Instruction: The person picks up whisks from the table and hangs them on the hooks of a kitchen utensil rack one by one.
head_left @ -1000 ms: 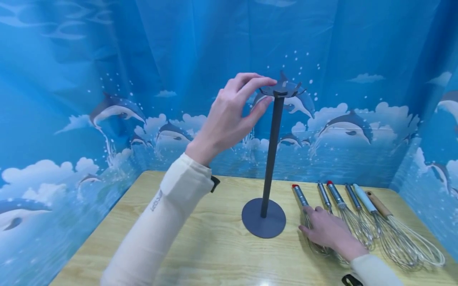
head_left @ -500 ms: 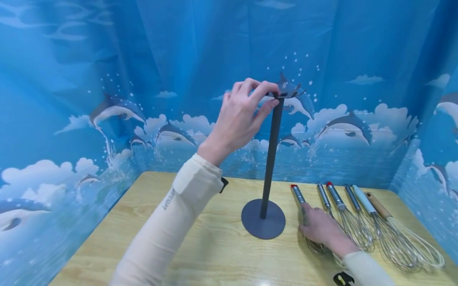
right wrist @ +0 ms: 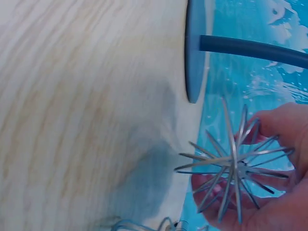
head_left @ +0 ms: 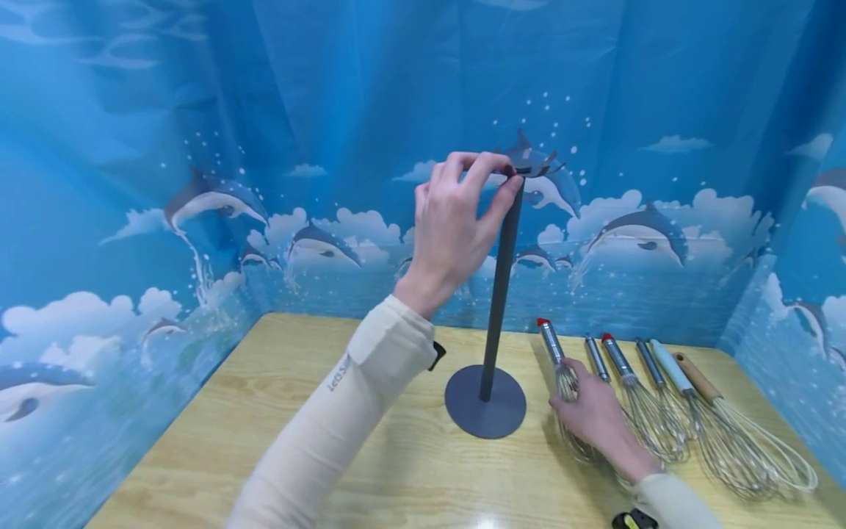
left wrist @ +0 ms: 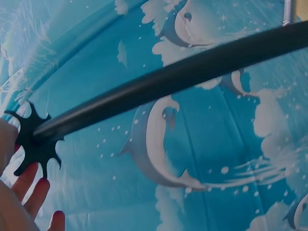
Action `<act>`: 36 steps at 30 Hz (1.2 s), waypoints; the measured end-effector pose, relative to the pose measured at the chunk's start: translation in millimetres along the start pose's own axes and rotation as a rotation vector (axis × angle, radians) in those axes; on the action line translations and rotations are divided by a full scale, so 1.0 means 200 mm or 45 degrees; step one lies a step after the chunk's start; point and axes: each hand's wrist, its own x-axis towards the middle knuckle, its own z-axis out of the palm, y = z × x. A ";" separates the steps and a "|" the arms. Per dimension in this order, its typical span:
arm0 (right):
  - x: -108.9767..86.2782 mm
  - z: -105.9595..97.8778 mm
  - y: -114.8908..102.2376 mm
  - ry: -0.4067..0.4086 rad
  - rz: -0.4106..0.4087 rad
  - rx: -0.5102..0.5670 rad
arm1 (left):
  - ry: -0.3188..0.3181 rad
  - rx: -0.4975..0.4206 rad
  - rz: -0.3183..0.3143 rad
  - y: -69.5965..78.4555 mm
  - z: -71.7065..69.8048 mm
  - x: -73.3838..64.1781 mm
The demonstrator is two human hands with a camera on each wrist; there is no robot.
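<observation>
A dark stand [head_left: 500,301] with a round base and a spiky ring of hooks [left wrist: 41,147] on top rises from the table. My left hand [head_left: 452,220] pinches the near side of that hook ring between thumb and fingers, the thumb right beside the pole's top. At the right, my right hand [head_left: 598,415] grips a whisk [head_left: 551,342] with a steel, red-tipped handle, fingers around its wires. In the right wrist view the wire loops [right wrist: 233,166] point toward the camera, the fingers curled about them. The handle end is raised off the wood.
Right of the held whisk lie several more: steel-handled ones [head_left: 617,356], one with a pale blue handle [head_left: 673,367] and one with a wooden handle [head_left: 700,378]. The wooden table [head_left: 317,382] is walled in by a blue dolphin-print curtain [head_left: 370,95].
My left hand has moved right and closed on the stand's hook ring. My right hand has taken hold of the leftmost whisk and lifted its handle end slightly.
</observation>
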 end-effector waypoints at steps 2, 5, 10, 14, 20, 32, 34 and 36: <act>0.00 -0.02 -0.01 0.060 0.003 0.053 | 0.051 -0.021 -0.023 0.00 0.02 -0.01; -0.01 -0.05 -0.04 0.171 0.010 0.088 | 0.121 -0.046 -0.040 0.00 0.04 -0.02; -0.03 -0.10 -0.08 0.391 -0.019 0.175 | 0.203 -0.058 -0.051 0.01 0.07 -0.02; -0.04 -0.14 -0.12 0.543 -0.075 0.274 | 0.231 -0.051 -0.054 0.01 0.08 -0.03; -0.07 -0.20 -0.16 0.723 -0.210 0.351 | 0.248 -0.046 -0.050 0.02 0.09 -0.04; -0.10 -0.35 -0.28 0.883 -0.716 0.498 | 0.267 -0.045 -0.036 0.02 0.10 -0.03; -0.10 -0.38 -0.31 0.891 -0.749 0.515 | 0.277 -0.047 -0.035 0.02 0.10 -0.03; -0.10 -0.40 -0.33 0.900 -0.769 0.522 | 0.285 -0.045 -0.033 0.02 0.11 -0.03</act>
